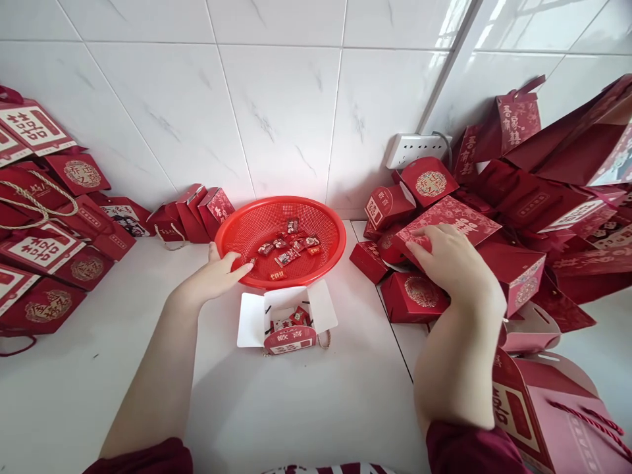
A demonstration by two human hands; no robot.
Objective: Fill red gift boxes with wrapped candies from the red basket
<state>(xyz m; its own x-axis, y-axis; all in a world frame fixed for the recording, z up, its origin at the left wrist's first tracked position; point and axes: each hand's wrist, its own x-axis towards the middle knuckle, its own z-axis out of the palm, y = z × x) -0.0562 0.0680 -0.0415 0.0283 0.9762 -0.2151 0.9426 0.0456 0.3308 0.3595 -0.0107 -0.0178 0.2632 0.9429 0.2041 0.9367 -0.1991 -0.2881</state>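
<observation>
A red plastic basket stands against the tiled wall with several small wrapped sweets in it. My left hand is at its left rim, fingers apart, with nothing gripped. In front of the basket, an open small box has its white flaps spread and wrapped sweets inside. My right hand rests over a patterned red box in the pile on the right, fingers bent onto its top; some fingertips are hidden, so a grip cannot be made out.
Red gift boxes are stacked at the left, and smaller ones stand by the wall. More red boxes and bags crowd the right side. A white power strip leans against the wall behind them.
</observation>
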